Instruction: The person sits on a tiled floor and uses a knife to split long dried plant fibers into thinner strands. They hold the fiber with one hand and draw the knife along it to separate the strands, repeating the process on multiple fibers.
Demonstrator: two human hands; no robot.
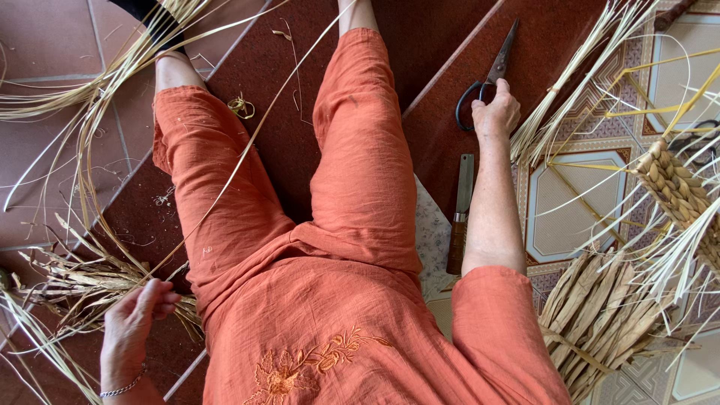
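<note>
While right hand (495, 111) grips scissors (486, 79), left hand (135, 319) touching straw (82, 281)

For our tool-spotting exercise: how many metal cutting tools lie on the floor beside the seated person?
2. The scissors lie on the red mat under the right hand. The knife, with a wooden handle, lies alongside the right forearm. Others may be hidden under the straw.

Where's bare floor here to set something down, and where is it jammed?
Free: dark red mat between the legs; tiled floor upper left, above the straw strands. Narrow gap between knife and scissors, where the right hand rests. Crowded: right side with woven basket and leaf bundle; lower left around the left hand.
</note>
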